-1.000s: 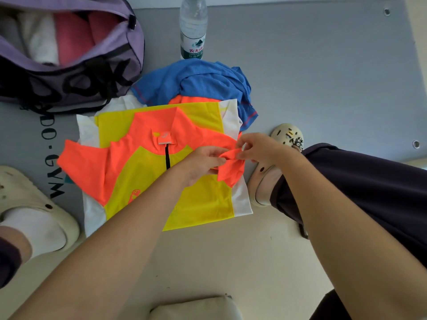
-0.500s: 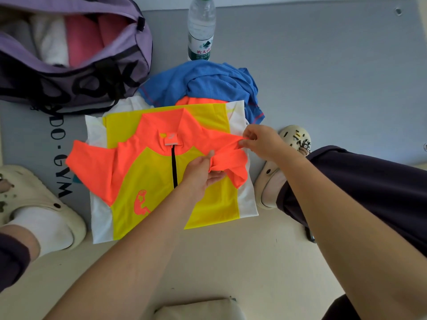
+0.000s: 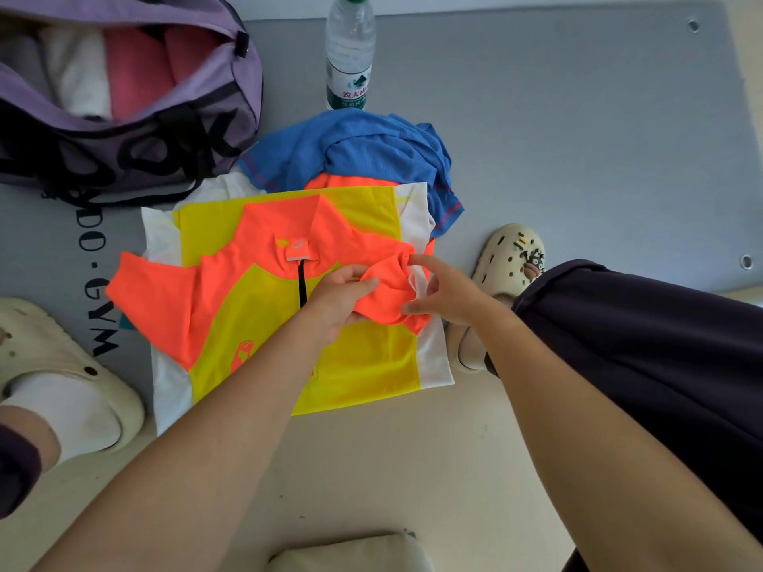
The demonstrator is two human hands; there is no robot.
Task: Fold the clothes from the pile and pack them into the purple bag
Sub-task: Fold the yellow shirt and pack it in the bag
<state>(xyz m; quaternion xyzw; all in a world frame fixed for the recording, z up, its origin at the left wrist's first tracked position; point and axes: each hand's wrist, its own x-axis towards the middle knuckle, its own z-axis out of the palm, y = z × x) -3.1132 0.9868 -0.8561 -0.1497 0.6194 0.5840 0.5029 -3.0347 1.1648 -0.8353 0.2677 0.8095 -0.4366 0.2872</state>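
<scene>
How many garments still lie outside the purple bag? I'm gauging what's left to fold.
2 plainly: the yellow-orange shirt spread under both hands, and the crumpled blue shirt beyond it. More may lie hidden beneath them.

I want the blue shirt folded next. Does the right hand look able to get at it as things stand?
Probably yes. The blue shirt lies uncovered on top of the pile, just beyond the right hand, with nothing between them. That hand only touches the orange sleeve; the left hand grips it.
</scene>
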